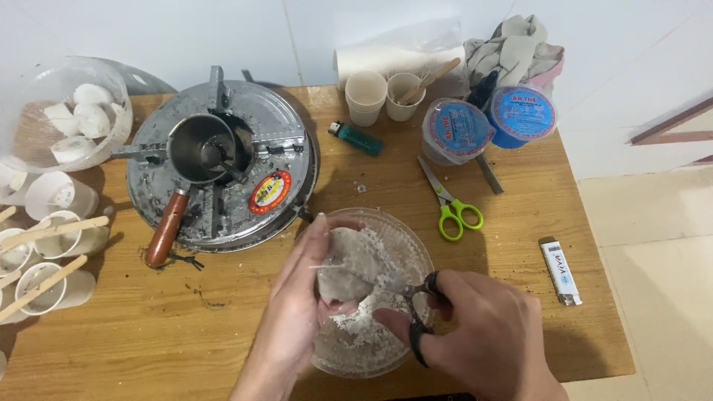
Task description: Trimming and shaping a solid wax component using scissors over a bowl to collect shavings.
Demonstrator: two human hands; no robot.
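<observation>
Pinched in left hand (297, 297) – grey-white translucent lump (349, 263), fingers curled round it, held over clear plastic bowl (416, 252). Right hand (483, 327) closed through black scissor handles (422, 312), blades at lump. White flakes in bowl. Bowl on wooden table (186, 334), just beside metal stove (223, 163).

Makeshift home kitchen: wooden tabletop (186, 327) against white wall, small gas stove (223, 167), paper cups (366, 96), tiled floor (653, 245).

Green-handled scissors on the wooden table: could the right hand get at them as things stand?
Probably not yet: the green-handled scissors lie unobstructed beside the clear bowl, but the right hand is gripping black-handled scissors.
</observation>
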